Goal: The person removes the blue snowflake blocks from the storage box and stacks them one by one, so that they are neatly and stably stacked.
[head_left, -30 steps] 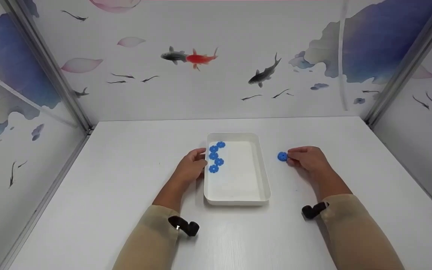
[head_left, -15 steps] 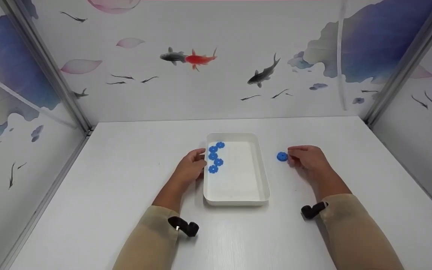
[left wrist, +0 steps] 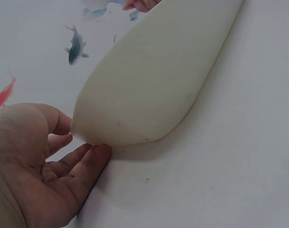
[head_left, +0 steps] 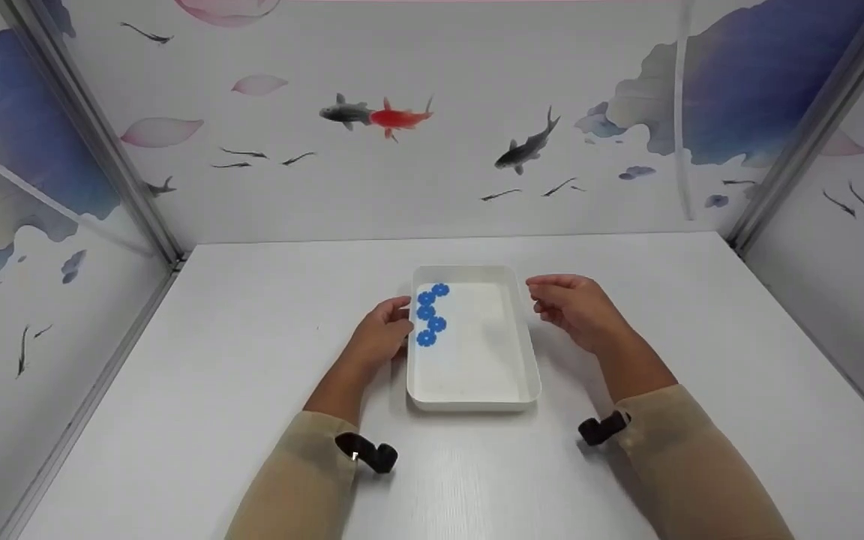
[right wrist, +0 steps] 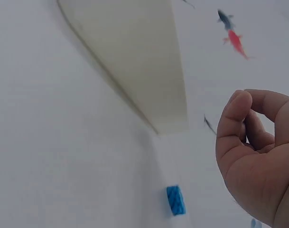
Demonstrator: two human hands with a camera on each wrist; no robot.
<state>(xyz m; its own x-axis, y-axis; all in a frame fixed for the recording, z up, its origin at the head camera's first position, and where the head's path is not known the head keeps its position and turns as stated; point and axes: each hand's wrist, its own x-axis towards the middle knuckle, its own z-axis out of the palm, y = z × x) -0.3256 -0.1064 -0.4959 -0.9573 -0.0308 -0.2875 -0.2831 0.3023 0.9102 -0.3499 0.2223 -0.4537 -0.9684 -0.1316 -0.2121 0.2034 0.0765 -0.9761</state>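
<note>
A shallow white tray (head_left: 477,405) stands on the white table, with several small blue flower-shaped pieces (head_left: 426,312) along its inner left side. My left hand (head_left: 379,334) holds the tray's left side, thumb and forefinger set apart against it in the left wrist view. Just off the tray's right rim, my right hand (head_left: 574,307) is raised, fingers loosely bent. Its thumb and forefinger tips come together in the right wrist view; I see nothing between them. A thicker blue piece (right wrist: 175,200) stands on the table there, hidden from the head view.
White panels painted with fish and leaves enclose the table (head_left: 267,315) at the back and sides. Both sleeves (head_left: 293,480) carry black wrist cameras (head_left: 376,454). Table surface extends on both sides of the tray.
My right hand has let go of the thick blue piece and moved left and slightly away from me, toward the tray's right rim. The left hand and tray have stayed put.
</note>
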